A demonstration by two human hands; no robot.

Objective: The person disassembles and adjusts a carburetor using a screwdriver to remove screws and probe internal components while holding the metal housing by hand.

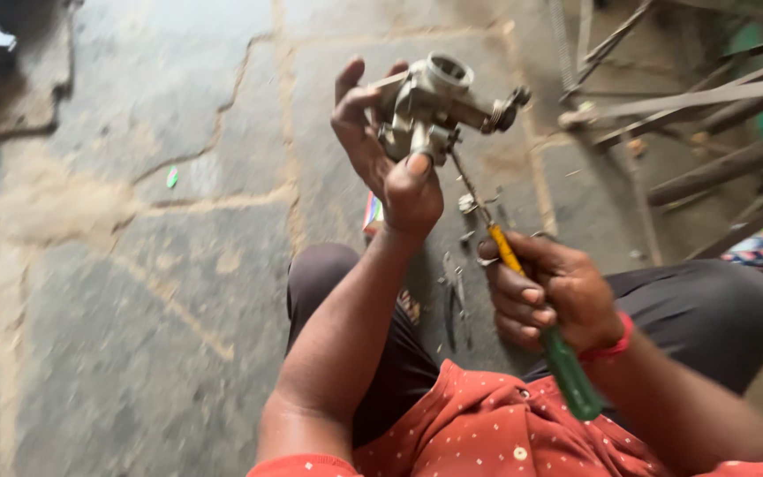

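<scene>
My left hand is raised and grips a grey metal carburetor with a round opening on top. My right hand is wrapped around a screwdriver with a green and yellow handle. Its thin shaft points up, and the tip meets the underside of the carburetor. A red band sits on my right wrist. I am sitting on the floor in dark trousers and a red dotted shirt.
Pliers and several small metal parts lie on the cracked stone floor between my knees. A small colourful box rests behind my left wrist. Metal bars and rods are piled at the upper right.
</scene>
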